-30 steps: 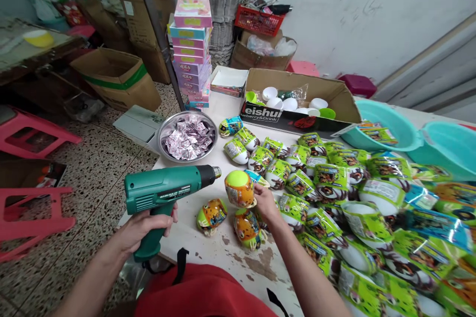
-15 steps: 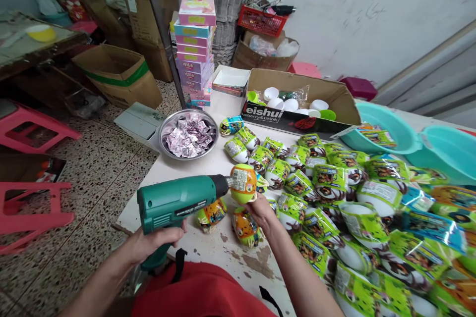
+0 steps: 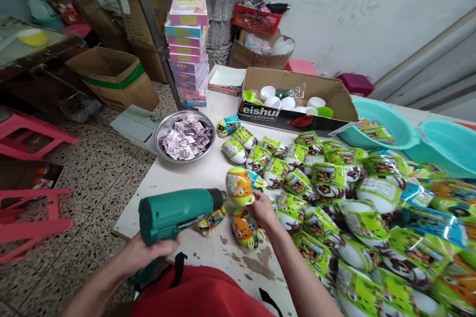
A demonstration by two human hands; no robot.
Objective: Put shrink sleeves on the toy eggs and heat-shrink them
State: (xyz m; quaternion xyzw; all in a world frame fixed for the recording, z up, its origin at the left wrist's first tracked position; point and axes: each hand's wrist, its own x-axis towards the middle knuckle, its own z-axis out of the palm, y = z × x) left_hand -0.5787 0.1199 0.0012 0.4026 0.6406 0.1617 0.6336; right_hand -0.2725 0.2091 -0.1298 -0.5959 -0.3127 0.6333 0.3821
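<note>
My left hand (image 3: pixel 154 251) is wrapped round the handle of a green heat gun (image 3: pixel 178 212), its black nozzle pointing right. In my right hand (image 3: pixel 265 209) is a toy egg (image 3: pixel 239 186) with an orange printed wrap and yellow-green ends, held by its right side. The nozzle tip is close to the egg's lower left; I cannot tell whether they touch. Below the held egg, another orange-wrapped egg (image 3: pixel 245 228) lies on the white table (image 3: pixel 148 193), and a second one (image 3: pixel 211 221) lies left of it, partly behind the nozzle.
Many green-wrapped eggs (image 3: pixel 329 178) crowd the table's right side. A metal bowl (image 3: pixel 158 144) of small pink sachets stands at the far left. Behind are an open carton (image 3: pixel 308 124) of white and green shells, turquoise basins (image 3: pixel 399 133) and a stack of boxes (image 3: pixel 188 52).
The held egg has turned, its white label giving way to the printed face. The heat gun has dropped slightly, its nozzle now lower against the egg's left side.
</note>
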